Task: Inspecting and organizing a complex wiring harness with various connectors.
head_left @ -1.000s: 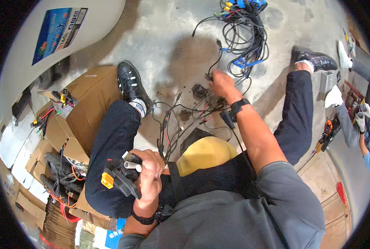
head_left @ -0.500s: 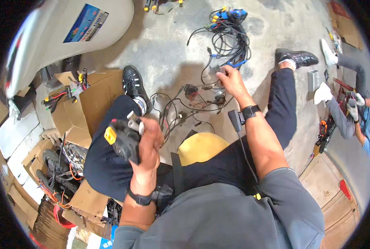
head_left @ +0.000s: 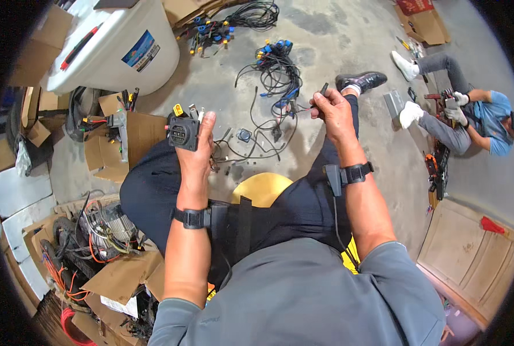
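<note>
In my left hand [head_left: 194,164] is a black square multi-pin socket [head_left: 183,134], its pin face turned up. A yellow plug [head_left: 178,110] and pale connector ends stick out past its far edge. My right hand [head_left: 339,120] is closed on a small dark cable connector [head_left: 324,89], with a thin reddish wire showing beside the fingers. On the floor between the hands lie loose black cables [head_left: 257,151] and a small round dark part [head_left: 244,135]. Farther off is a tangled bundle of black cables with blue and yellow ends [head_left: 280,69].
At left stand an open cardboard box [head_left: 139,135], a big white tub [head_left: 113,69] and boxes of wiring [head_left: 110,230]. A second cable heap [head_left: 211,32] lies at the back. On the right, a gloved co-worker [head_left: 470,115] sits near a grey metal block [head_left: 393,106]. A yellow round seat [head_left: 263,189] is under me.
The view has shifted, showing more of the far floor. My left hand has turned the socket so its pin face shows. My right hand now stands clear to the right of the cable bundle.
</note>
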Demonstrator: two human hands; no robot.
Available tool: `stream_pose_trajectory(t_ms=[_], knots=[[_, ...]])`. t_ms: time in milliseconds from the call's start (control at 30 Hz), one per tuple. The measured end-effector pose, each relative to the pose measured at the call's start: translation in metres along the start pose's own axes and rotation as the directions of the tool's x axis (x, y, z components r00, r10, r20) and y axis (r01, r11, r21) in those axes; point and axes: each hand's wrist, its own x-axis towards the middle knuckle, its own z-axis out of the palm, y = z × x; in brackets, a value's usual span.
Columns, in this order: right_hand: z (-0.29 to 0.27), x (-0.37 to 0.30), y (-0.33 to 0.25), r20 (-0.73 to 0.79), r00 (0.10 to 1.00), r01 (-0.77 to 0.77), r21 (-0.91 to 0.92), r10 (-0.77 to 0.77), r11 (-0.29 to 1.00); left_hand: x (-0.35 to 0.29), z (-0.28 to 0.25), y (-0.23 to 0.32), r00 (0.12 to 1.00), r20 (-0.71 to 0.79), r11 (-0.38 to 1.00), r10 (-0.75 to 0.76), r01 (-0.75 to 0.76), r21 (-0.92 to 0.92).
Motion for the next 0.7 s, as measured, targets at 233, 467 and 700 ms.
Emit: stream_pose_trajectory(t_ms=[233,467,700], knots=[[0.000,-0.036,-0.056,0.009,0.975,0.212,0.223,-0.220,0.951,0.008,-0.009,-0.020,1.000,0.003,0.999,0.027,-0.027,0.032],[0.011,-0.054,-0.090,0.041,0.950,0.276,0.353,-0.309,0.894,0.005,-0.017,-0.028,0.996,0.027,0.991,0.082,-0.085,0.106],[0.019,-0.057,-0.091,0.055,0.947,0.281,0.341,-0.317,0.897,0.000,-0.016,-0.028,0.997,0.015,0.990,0.070,-0.071,0.122]])
